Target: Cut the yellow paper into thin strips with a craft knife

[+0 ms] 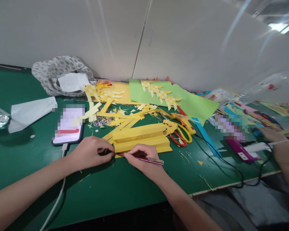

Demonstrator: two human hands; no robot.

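Observation:
A sheet of yellow paper [139, 136] with lengthwise folds lies on the green table in front of me. At its lower left corner, my left hand [92, 152] pinches the edge between thumb and forefinger. My right hand [144, 158] grips a dark pink pen [150, 159], its tip pointing left at the paper's near edge, close to my left fingertips. The exact contact of the tip is too small to make out. Just right of the paper lie scissors [183, 136] with red and yellow handles, and a yellow glue gun [184, 122].
A phone [68, 123] on a white cable stands left. Behind are yellow paper strips [127, 120], green sheets [195, 101] with checkered paper figures [160, 93], and a patterned cloth bag [60, 72]. At right, a magenta power strip [242, 150], black cord and another person's hand [267, 133].

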